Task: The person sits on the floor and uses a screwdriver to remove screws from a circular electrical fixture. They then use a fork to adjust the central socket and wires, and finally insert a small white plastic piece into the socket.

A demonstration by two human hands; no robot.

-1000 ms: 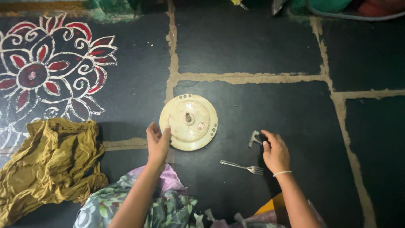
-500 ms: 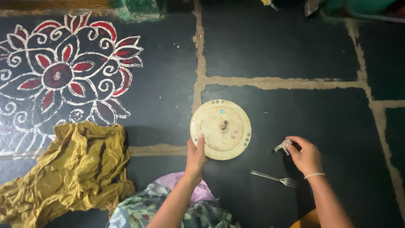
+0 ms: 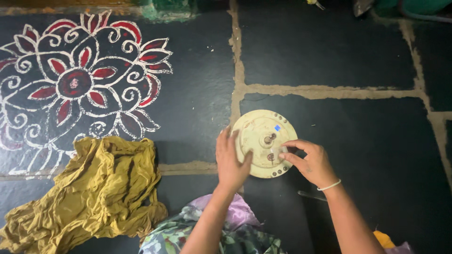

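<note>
Round cream-coloured metal disc (image 3: 263,141): lies flat on the dark stone floor (image 3: 367,155), just below a pale mortar joint; a short dark spindle stands at its centre, and small holes or studs run round its lower rim. The paint looks worn and smudged, with a small blue mark near the middle.
Left hand (image 3: 231,162): fingers together and flat, pressed against the disc's left edge, apparently to keep it from sliding or turning.
Right hand (image 3: 310,162): fingers curled over the disc's right side, tips pinching at something small near the spindle; what they grip is too small to tell. A thin white band circles the wrist.
Thin metal utensil (image 3: 310,195): only a sliver shows on the floor beneath the right forearm, within easy reach.
Crumpled mustard-yellow cloth (image 3: 89,193): soft, deeply creased, heaped on the floor well to the left of the hands.
Red-and-white painted flower pattern (image 3: 75,84): chalky lines on the slab, beyond the cloth.
Floor: black matte slabs, rough sandy joints between them.
Lap: floral and lilac fabric (image 3: 221,230) at the bottom edge.
</note>
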